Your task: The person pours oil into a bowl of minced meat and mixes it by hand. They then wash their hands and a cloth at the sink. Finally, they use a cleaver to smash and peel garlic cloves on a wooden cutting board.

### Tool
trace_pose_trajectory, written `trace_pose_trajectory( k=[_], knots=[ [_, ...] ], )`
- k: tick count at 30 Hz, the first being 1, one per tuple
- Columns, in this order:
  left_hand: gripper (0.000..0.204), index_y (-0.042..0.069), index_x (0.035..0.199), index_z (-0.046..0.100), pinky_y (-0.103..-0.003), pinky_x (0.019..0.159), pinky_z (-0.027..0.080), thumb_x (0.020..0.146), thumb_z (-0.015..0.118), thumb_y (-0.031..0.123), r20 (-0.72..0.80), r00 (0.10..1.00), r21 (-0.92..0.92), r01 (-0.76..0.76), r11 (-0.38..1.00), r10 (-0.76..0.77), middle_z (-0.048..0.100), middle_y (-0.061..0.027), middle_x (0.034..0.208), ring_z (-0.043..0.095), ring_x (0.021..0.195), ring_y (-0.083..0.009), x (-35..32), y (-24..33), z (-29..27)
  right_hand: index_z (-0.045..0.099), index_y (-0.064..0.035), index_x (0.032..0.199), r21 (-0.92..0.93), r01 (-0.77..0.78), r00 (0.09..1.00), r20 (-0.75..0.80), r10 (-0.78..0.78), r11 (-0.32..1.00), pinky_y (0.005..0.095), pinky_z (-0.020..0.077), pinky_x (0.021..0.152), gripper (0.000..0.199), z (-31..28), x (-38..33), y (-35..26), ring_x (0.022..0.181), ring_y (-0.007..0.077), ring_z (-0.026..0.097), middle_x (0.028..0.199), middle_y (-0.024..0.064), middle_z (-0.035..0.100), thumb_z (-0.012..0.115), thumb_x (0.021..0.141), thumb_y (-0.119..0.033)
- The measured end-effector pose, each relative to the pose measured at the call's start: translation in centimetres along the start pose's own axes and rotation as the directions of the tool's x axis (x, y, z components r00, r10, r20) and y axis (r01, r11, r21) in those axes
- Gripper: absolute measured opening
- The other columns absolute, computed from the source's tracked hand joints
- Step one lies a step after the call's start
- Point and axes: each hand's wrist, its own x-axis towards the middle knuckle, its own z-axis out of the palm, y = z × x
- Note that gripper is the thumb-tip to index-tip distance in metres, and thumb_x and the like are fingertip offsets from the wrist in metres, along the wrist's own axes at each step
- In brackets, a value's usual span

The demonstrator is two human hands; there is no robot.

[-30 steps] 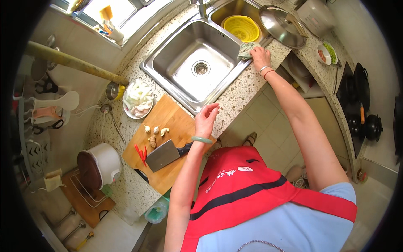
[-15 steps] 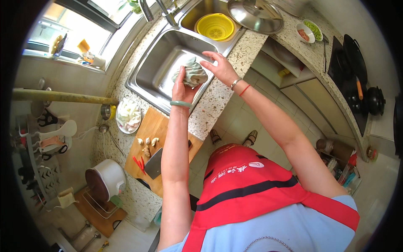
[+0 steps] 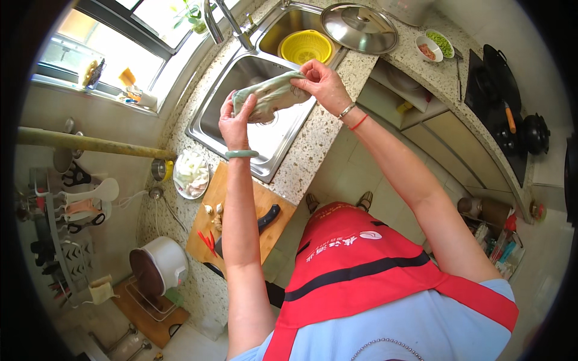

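A pale green-grey cloth hangs stretched between my two hands, above the steel sink basin. My left hand grips its left end, with the thumb on the near side. At the upper right end, the fingertips of my right hand pinch the cloth's edge. Below my left forearm lies a wooden cutting board with a black-handled knife, red chillies and pale pieces that look like garlic and ginger. My forearm partly covers the knife's blade.
A yellow basket sits in the second basin beneath the tap. A steel lid rests beside it. A plate of white pieces stands left of the board. Small bowls and a stove are at the right.
The cloth was bunched in my left hand, with my right hand apart from it. Now my right hand holds one end and the cloth is spread out, lifted higher.
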Motion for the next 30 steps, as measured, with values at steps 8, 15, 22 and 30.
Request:
trace_pose_trajectory(
  k=[8,15,22,30],
  knots=[
    [0.032,0.010,0.101,0.065,-0.022,0.075,0.042,0.092,0.059,0.040,0.455,0.815,0.189,0.304,0.934,-0.358,0.062,0.0047,0.089,0.057,0.081,-0.0054,0.5,4.4,2.8,0.058,-0.0037,0.100,0.368,-0.117,0.989,0.125,0.075,0.922,0.0215,0.0470,0.067,0.026,-3.2,-0.8,-5.7,0.077,0.0059,0.058,0.087,0.0012,0.064,0.066,0.090,-0.027],
    [0.020,0.008,0.090,0.066,-0.016,0.061,0.043,0.090,0.066,0.028,0.300,0.946,-0.074,0.155,0.985,-0.126,0.066,0.0007,0.078,0.056,0.067,-0.0034,-0.4,4.3,6.8,0.061,-0.0048,0.098,-0.474,0.007,0.943,0.296,0.152,0.881,0.0244,0.0453,0.066,0.039,-9.1,-3.9,-8.4,0.071,0.0064,0.053,0.080,-0.0001,0.060,0.076,0.078,-0.034],
    [0.023,0.005,0.092,0.065,-0.017,0.058,0.040,0.088,0.069,0.028,0.238,0.969,0.210,-0.111,0.972,0.059,0.065,-0.0001,0.071,0.052,0.064,-0.0026,0.0,6.0,10.1,0.063,-0.0059,0.107,-0.005,-0.184,0.956,0.232,0.180,0.983,0.0277,0.0500,0.070,0.040,-15.0,-5.3,-5.2,0.076,0.0136,0.063,0.085,0.0041,0.068,0.075,0.077,-0.030],
    [0.077,0.015,0.146,0.028,-0.033,0.087,0.049,0.082,0.067,-0.001,0.543,0.774,-0.004,0.390,0.921,-0.325,0.057,-0.0137,0.117,0.058,0.105,-0.0203,-1.0,4.1,10.9,0.058,-0.0085,0.116,0.753,-0.451,0.890,0.335,0.311,0.479,0.0273,0.0510,0.082,0.029,-14.4,-8.5,1.3,0.092,0.0125,0.062,0.108,0.0043,0.064,0.064,0.089,-0.016]
  ],
)
